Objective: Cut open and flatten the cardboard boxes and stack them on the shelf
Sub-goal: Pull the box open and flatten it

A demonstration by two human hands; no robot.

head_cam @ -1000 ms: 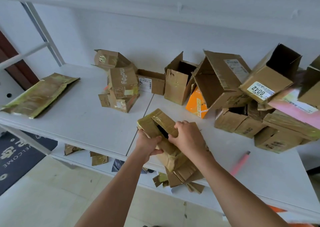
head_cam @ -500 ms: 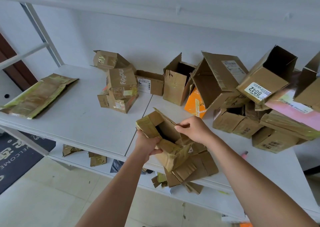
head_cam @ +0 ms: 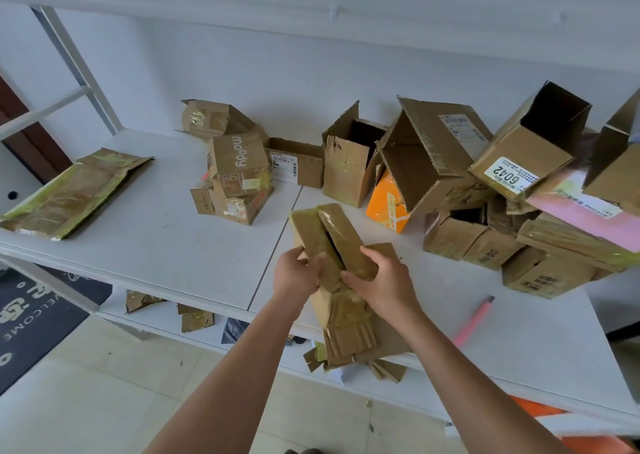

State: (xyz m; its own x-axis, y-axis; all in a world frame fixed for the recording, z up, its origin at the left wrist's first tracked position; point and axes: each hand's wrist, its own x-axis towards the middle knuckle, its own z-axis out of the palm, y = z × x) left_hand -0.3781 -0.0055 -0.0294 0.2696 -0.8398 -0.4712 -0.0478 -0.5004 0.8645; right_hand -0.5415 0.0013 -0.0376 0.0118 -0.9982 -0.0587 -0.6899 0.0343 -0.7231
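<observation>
Progress: early. Gripping taped cardboard box (head_cam: pixel 332 245) in left hand (head_cam: pixel 294 275) and right hand (head_cam: pixel 381 282) above shelf (head_cam: pixel 173 245), collapsing it. Lying done: flattened box (head_cam: pixel 74 193). Remaining: box pile (head_cam: pixel 450 169).

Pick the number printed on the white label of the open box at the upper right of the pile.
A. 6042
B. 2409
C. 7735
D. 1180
A: the white label on the tilted open box reads 6042, printed upside down from this view.
</observation>
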